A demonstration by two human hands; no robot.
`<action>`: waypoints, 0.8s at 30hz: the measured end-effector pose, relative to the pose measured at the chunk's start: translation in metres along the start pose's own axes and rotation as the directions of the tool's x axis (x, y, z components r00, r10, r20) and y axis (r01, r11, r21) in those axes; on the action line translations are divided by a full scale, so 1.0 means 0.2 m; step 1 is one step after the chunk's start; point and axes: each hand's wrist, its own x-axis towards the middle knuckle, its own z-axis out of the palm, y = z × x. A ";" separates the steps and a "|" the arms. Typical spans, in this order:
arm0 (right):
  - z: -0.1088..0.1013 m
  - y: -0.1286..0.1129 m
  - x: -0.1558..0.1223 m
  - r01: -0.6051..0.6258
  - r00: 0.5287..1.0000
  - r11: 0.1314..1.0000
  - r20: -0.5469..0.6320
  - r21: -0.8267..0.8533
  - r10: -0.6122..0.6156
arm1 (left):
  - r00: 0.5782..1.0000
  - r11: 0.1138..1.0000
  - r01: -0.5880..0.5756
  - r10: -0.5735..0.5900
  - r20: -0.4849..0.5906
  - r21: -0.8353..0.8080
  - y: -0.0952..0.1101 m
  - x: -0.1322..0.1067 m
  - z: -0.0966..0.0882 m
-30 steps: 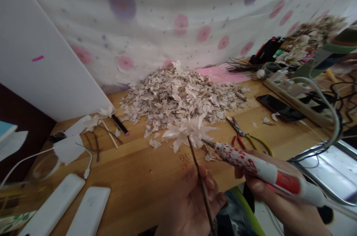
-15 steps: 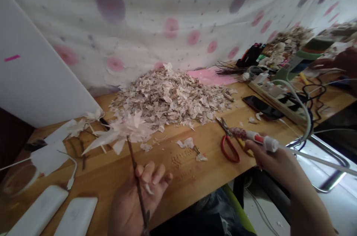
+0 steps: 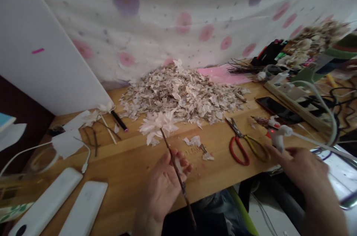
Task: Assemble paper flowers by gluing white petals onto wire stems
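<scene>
My left hand (image 3: 164,185) is closed on a thin brown twig (image 3: 178,178) that slants up to a white petal flower (image 3: 157,124) at its tip, held over the wooden table (image 3: 134,165). My right hand (image 3: 304,165) is stretched out with fingers apart, its fingertips just behind a white and red glue gun (image 3: 275,131) lying near the table's front edge. Red and yellow handled scissors (image 3: 242,146) lie between the two hands. A big pile of pale petal pieces (image 3: 181,94) sits behind the flower.
A dark phone (image 3: 279,109) and a power strip (image 3: 295,104) with cables lie at the right. Two white power banks (image 3: 83,210) lie at the front left, with a black pen (image 3: 119,120) and white scraps beyond. A white board (image 3: 41,61) leans at the left.
My left hand has swung the flower out to the left and back toward the middle. My right hand carried the glue gun away to the right, set it on the table and opened.
</scene>
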 end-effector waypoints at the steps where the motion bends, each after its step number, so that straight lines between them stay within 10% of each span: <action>1: -0.04 0.02 -0.07 0.131 0.991 0.991 -0.017 -0.020 -0.131 | 1.000 1.000 -0.004 0.004 -0.019 0.001 0.00 0.01 0.01; 6: -0.24 -0.23 -0.40 0.459 0.888 0.858 -0.124 0.231 -0.442 | 0.999 0.998 -0.025 0.027 -0.034 0.058 -0.06 0.01 0.06; 9: -0.27 -0.57 -0.54 0.533 0.786 0.579 -0.108 0.617 -0.609 | 0.998 0.993 -0.060 0.059 0.016 0.103 -0.11 -0.01 0.07; 14: -0.22 -0.83 -0.67 0.390 0.686 0.430 0.055 0.814 -0.726 | 0.983 0.980 -0.121 0.096 0.158 0.160 -0.16 -0.05 0.10; 24: -0.17 -0.76 -0.66 -0.015 0.709 0.328 0.241 0.945 -0.663 | 0.963 0.955 -0.227 0.189 0.194 0.193 -0.09 -0.06 0.04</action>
